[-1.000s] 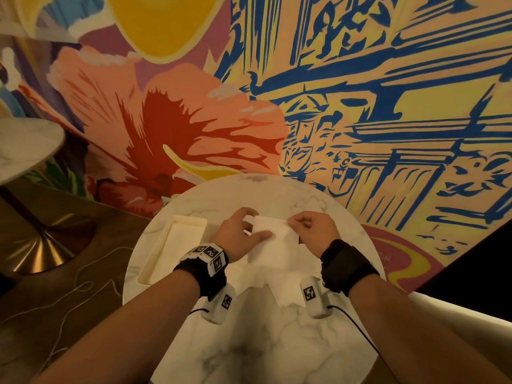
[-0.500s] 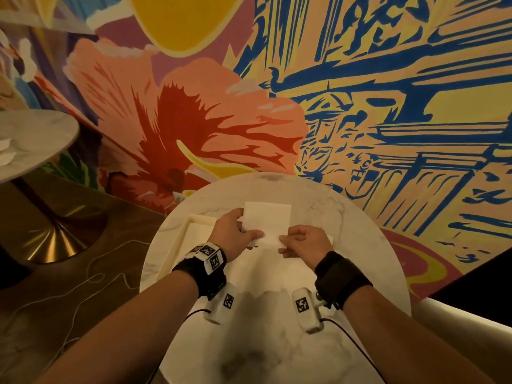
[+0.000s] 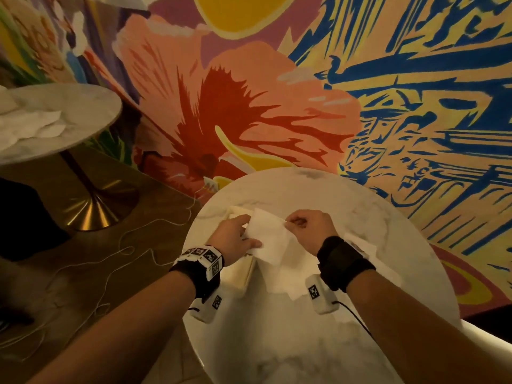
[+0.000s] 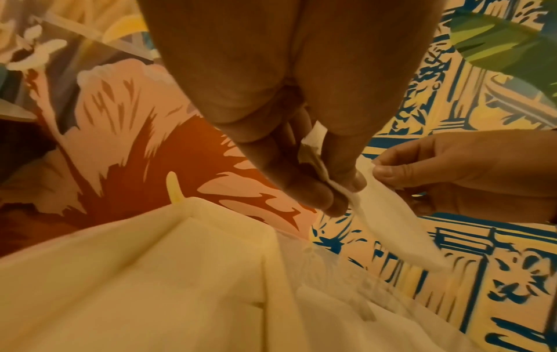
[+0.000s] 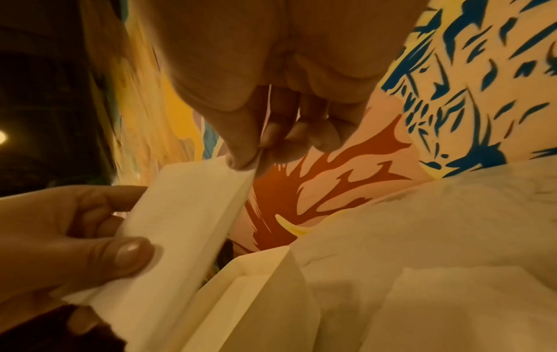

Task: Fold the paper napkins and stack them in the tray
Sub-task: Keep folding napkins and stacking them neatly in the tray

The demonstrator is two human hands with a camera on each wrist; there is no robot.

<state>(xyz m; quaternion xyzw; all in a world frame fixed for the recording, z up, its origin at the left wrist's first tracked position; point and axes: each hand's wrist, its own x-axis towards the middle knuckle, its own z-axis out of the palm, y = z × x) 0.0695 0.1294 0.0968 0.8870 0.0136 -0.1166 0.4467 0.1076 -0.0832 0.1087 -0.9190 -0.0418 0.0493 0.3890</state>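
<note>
So both hands were up off the worktop (image 3: 304,342) with one napkin (image 3: 270,239) held between them, right over the near edge of the tray (image 3: 243,275). The left hand (image 3: 234,238) had the left side of it pinched, thumb on top and fingers underneath; the left wrist view showed that pinch (image 4: 340,188) pretty clearly. The right hand (image 3: 311,230) had the upper right corner nipped between thumb and forefinger, with the other fingers curled in. From the right wrist camera the napkin (image 5: 180,214) looked already doubled over, with a crisp folded edge running down from that corner.

The cream tray (image 4: 150,274) sat on the left part of the round marble top. I couldn't tell whether anything was stacked in it yet. A loose heap of unfolded napkins (image 3: 288,278) lay just beside it, under the hands.

Handling-wise, my guess: this stuff was featherlight and floppy, with zero stiffness of its own. It'd sag or flutter if held by one point and tear if tugged hard. Best to take it at corners or along the fold, two points at once, gentle pinch only. I'd say setting it down flat would need a light press so the crease didn't spring open.
</note>
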